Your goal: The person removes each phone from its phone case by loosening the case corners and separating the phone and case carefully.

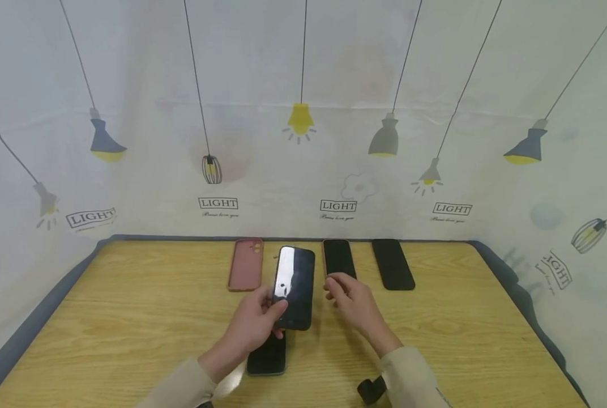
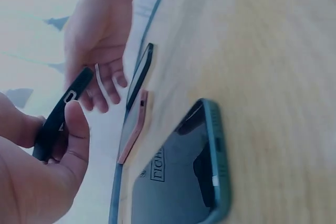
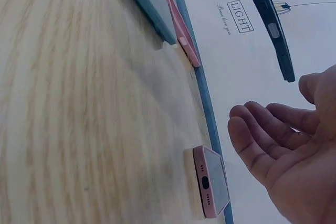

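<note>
My left hand (image 1: 252, 320) grips a dark phone (image 1: 299, 289) by its lower left side, thumb over the front edge. The phone is raised off the table, screen up with a bright reflection on it. In the left wrist view, a port shows on the end of the held phone (image 2: 64, 109). My right hand (image 1: 357, 303) hovers just right of the phone, fingers loosely bent and holding nothing; the right wrist view shows its palm (image 3: 304, 177) facing up. Below my left hand lies a teal-edged phone (image 2: 223, 166), partly hidden by that hand in the head view.
On the wooden table (image 1: 130, 317), a pink phone case (image 1: 245, 265) lies at the back left. A pink-edged phone (image 1: 338, 258) and a black phone (image 1: 393, 264) lie at the back right. A patterned cloth (image 1: 268, 170) hangs behind the table's far edge.
</note>
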A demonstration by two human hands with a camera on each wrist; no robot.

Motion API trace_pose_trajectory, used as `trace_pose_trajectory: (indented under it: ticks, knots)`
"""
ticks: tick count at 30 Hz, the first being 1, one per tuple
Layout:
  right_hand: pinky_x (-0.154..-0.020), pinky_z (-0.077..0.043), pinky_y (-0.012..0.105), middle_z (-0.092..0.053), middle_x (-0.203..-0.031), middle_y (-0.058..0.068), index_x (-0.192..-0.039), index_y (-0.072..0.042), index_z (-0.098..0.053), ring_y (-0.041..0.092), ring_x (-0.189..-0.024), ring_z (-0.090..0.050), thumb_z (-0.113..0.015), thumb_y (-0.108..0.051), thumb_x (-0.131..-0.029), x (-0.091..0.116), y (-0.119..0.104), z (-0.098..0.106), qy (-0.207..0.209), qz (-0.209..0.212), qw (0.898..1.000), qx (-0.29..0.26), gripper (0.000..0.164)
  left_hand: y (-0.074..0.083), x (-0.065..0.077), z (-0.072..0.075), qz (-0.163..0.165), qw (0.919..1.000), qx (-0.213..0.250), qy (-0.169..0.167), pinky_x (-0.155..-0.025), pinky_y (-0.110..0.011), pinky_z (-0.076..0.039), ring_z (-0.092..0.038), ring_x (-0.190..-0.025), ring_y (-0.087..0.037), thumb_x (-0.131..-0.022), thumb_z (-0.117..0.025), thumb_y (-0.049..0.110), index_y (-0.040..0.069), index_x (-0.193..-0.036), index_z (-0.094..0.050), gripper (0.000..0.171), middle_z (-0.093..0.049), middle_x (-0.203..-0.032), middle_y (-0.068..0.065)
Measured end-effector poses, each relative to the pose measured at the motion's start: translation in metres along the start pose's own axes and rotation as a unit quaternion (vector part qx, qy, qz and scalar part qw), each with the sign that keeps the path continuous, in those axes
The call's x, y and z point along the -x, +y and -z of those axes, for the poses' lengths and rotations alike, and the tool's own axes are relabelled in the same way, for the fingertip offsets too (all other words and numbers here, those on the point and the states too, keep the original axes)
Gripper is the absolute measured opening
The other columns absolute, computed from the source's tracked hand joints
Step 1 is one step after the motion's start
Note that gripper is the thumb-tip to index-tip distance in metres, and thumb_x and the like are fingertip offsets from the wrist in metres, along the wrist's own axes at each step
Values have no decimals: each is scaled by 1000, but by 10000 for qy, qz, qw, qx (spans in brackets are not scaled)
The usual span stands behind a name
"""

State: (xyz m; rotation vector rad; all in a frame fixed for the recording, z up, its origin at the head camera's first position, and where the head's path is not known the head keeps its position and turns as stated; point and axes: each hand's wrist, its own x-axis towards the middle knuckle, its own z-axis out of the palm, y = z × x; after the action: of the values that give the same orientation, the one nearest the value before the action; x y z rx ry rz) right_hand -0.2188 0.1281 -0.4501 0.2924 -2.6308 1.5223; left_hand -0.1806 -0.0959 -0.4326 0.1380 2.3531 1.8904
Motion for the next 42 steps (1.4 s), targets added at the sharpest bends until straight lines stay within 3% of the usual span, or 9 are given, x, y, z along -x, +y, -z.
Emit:
trace_pose_trajectory:
  ticks: [5,11,19,23,31,36,40,42]
  knots:
    - [-72,-63,36,-73,-98,13,-117,1,-69,25,-86,-71,-53,-15,-109,-6,-6,-2,-46,-183,9978,-638,24,-2,8,0,-88,9991,236,-350,-57,-46,-62,-66,-65,-21,-103,-61,3,-9,-112,-59,15,-66,-92,-15]
    - [-65,-63,42,-67,-77,9,-107,3,-69,25,-70,-67,-51,-15,-110,-9,-13,-2,-27,-245,9916,-1273,26,-4,14,-2,-188,9956,401,-831,-60,-45,-63,-70,-74,-22,-102,-62,2,-8,-112,-58,15,-66,-95,-14]
    - [-52,-53,31,-62,-66,8,-86,1,-65,20,-56,-60,-51,-11,-109,-6,-21,-4,5,-86,9926,-1210,30,-9,15,-2,-65,9892,535,-1366,-63,-44,-64,-74,-83,-26,-101,-63,1,-9,-121,-57,23,-69,-104,-15]
    - [-49,-48,26,-59,-63,8,-83,-1,-63,19,-54,-57,-51,-11,-109,-5,-23,-7,118,23,9948,-1009,31,-10,16,-2,-76,9840,663,-1654,-66,-46,-65,-74,-89,-29,-101,-62,-2,-10,-127,-55,28,-69,-108,-17]
    - [-51,-51,25,-57,-67,6,-98,1,-69,15,-56,-54,-57,-16,-107,-3,-22,-14,541,61,9954,-792,22,-11,20,-5,-203,9875,515,-1473,-65,-42,-65,-74,-82,-25,-100,-64,1,-9,-123,-57,26,-69,-102,-15]
    - [-53,-42,24,-52,-65,2,-89,0,-65,16,-59,-49,-62,-27,-106,-3,-21,-15,330,-514,9854,-1587,32,-13,22,-7,-306,9891,457,-1366,-63,-43,-64,-74,-79,-28,-100,-65,1,-10,-124,-57,28,-70,-100,-15]
    - [-58,-43,25,-50,-67,0,-86,1,-63,16,-63,-48,-61,-25,-106,-4,-21,-15,224,-909,9681,-2323,33,-13,22,-7,-324,9895,425,-1340,-64,-44,-65,-74,-82,-29,-100,-65,0,-9,-123,-57,26,-69,-101,-16]
    - [-61,-46,26,-51,-68,-1,-87,2,-65,16,-65,-49,-61,-23,-106,-4,-21,-15,259,-945,9642,-2464,32,-13,21,-7,-302,9895,376,-1364,-65,-43,-65,-74,-83,-28,-100,-64,0,-8,-122,-58,25,-69,-101,-16]
